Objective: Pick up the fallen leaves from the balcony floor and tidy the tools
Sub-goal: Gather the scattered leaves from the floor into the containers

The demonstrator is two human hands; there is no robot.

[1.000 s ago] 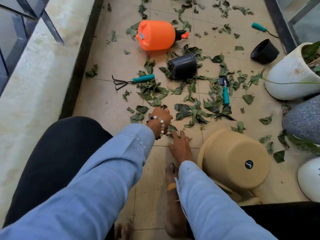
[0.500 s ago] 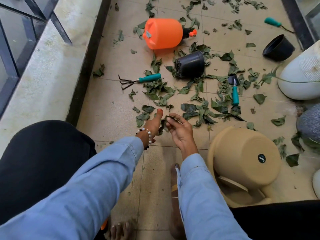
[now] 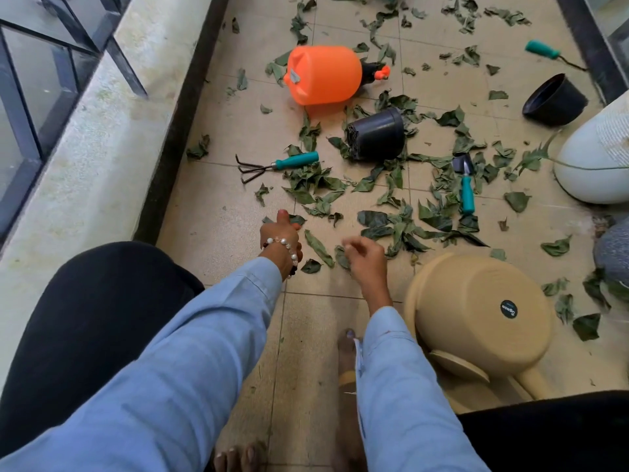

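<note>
On floor: three teal-handled tools (image 3: 295,160); two black pots (image 3: 377,134)

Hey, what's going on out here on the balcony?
A person is crouched, gathering leaves off the tiled floor. The left hand grips some picked-up leaves; the right hand, fingers curled, hovers over more. A rake, trowel, orange sprayer and tipped black pots lie untouched.
</note>
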